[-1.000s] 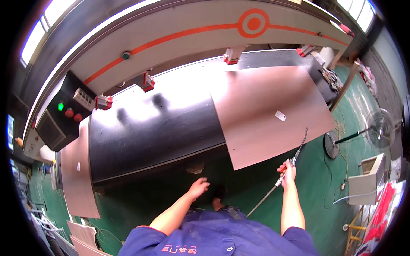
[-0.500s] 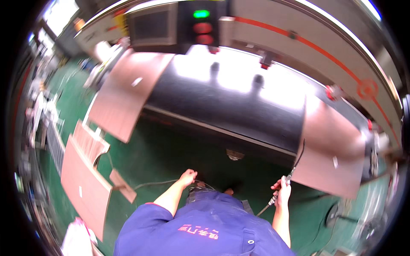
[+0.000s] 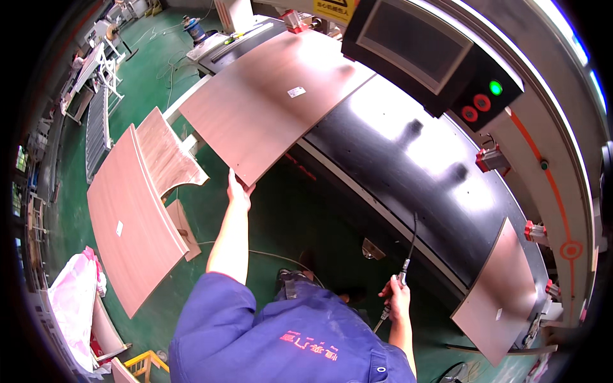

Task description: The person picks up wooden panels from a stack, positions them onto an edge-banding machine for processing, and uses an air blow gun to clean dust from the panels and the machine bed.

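Note:
At the near edge of a pinkish-brown wood panel (image 3: 255, 108), close to its corner, my left hand (image 3: 239, 193) grips the board, some fingers hidden beneath it. That panel lies on the left part of a machine's black bed (image 3: 389, 153) and overhangs its front edge. My right hand (image 3: 397, 299) is closed around a slim air nozzle (image 3: 406, 265) with metal fittings, its thin dark tip pointing up toward the bed. A hose trails from it past my body. A smaller-looking second wood panel (image 3: 501, 297) lies at the bed's right end.
Left of me stands a large panel (image 3: 131, 220) with a curved-edged board (image 3: 167, 153) behind it. A control box (image 3: 440, 54) with a green light and red buttons hangs over the bed. Pale hose (image 3: 274, 254) crosses the green floor. Pink-white plastic wrap (image 3: 73, 300) sits lower left.
My view has swung left. My left hand has gone from near my body out to the left panel's edge and grips it. The air nozzle stays in my right hand, now away from the right panel.

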The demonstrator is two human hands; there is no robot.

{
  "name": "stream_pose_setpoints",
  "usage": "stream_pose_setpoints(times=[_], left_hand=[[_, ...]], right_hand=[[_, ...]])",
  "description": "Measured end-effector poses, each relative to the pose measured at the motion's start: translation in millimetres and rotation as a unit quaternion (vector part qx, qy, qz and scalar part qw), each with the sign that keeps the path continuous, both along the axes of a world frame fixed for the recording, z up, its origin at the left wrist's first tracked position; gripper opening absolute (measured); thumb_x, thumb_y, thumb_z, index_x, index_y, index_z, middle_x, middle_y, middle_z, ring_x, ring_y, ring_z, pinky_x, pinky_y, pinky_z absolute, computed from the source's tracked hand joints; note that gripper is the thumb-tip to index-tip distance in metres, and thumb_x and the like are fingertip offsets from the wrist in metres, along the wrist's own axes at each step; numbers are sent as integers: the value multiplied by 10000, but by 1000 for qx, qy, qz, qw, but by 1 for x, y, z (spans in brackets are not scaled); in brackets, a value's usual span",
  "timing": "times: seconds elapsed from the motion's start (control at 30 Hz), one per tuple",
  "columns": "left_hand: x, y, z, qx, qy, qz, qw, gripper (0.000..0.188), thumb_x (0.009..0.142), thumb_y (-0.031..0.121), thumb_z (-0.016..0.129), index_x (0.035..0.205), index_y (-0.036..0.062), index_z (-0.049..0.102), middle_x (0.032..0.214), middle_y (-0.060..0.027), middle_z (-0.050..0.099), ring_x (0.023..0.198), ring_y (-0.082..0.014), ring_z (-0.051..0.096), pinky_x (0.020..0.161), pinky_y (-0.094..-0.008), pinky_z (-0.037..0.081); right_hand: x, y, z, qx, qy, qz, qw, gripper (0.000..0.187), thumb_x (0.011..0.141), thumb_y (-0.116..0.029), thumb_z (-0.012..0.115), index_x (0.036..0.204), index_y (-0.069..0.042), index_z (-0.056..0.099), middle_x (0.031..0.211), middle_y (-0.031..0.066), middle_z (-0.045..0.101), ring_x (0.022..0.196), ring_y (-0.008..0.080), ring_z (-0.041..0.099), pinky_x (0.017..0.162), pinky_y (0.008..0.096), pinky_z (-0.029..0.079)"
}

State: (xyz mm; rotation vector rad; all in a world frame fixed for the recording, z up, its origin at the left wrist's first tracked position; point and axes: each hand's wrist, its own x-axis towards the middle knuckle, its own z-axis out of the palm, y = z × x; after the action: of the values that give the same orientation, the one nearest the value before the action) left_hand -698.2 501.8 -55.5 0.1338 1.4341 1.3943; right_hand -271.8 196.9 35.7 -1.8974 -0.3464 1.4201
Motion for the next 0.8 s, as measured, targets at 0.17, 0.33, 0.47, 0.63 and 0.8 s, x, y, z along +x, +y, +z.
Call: stream_pose_setpoints(times=[0.17, 0.33, 0.47, 0.63, 0.8], left_hand=[[-14, 36, -8, -79, 189, -26, 978, 837, 856, 362, 657, 1412, -62, 196, 1430, -220, 327, 1293, -279, 366, 1039, -398, 312], [7, 14, 6, -17, 102, -61, 993, 687, 876, 178, 641, 1362, -83, 231, 1386, -204, 376, 1258, -260, 389, 1044, -400, 305], [43, -33, 3, 69, 28, -102, 992, 519, 892, 67, 589, 1328, -6, 318, 1289, -153, 461, 1164, -256, 480, 967, -387, 410], [66, -68, 3, -13, 21, -118, 993, 618, 882, 92, 610, 1335, -47, 214, 1356, -224, 348, 1270, -285, 377, 1034, -421, 344], [70, -105, 7, -32, 3, -136, 990, 677, 884, 136, 621, 1342, -94, 179, 1394, -261, 306, 1353, -293, 248, 1107, -422, 185]], right_hand=[[-30, 33, 8, 7, 21, 60, 998, 280, 923, -328, 555, 768, -95, 533, 631, 1, 564, 543, 97, 581, 405, 206, 351], [-43, 64, 12, 4, 3, 85, 996, 333, 936, -352, 520, 730, -90, 523, 579, 19, 551, 503, 116, 579, 386, 211, 346], [-55, 95, 19, -23, -10, 120, 993, 354, 928, -350, 532, 688, -92, 500, 534, 21, 525, 441, 126, 556, 357, 222, 326], [-71, 116, 26, -57, -17, 162, 985, 382, 904, -367, 574, 635, -111, 478, 501, 6, 504, 425, 118, 513, 403, 263, 359], [-57, 111, 23, -73, 3, 143, 987, 377, 897, -417, 557, 677, -115, 502, 559, 13, 541, 445, 125, 536, 403, 255, 335]])
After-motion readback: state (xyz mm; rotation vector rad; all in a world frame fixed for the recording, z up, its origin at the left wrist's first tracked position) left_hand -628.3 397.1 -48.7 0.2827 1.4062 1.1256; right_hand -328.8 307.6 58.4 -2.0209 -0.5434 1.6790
